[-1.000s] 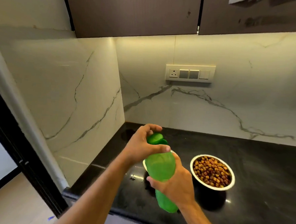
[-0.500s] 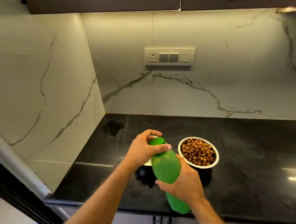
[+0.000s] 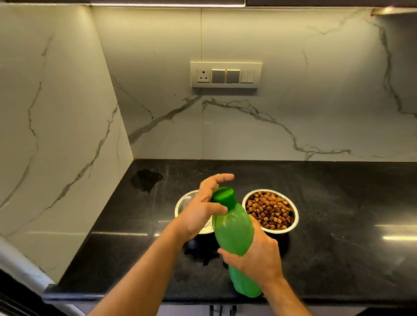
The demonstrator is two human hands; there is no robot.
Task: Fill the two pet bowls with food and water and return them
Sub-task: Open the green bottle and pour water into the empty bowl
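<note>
A green plastic bottle with a green screw cap is tilted over the black counter. My right hand grips the bottle's lower body. My left hand is at the neck. Its thumb lies just under the cap and its fingers spread out behind the cap, not closed over it. Behind the left hand stands a steel bowl, mostly hidden, so I cannot see what is in it. To its right, a second steel bowl holds brown kibble.
Marble walls meet in a corner at the back left, with a switch plate on the back wall. A dark wet patch lies near the corner. The counter's front edge runs just below the bottle's base, with cabinet handles underneath.
My left fingers, curled over the cap before, have straightened and lifted off it. The view has shifted right and down, so both bowls show. The right hand's grip is unchanged.
</note>
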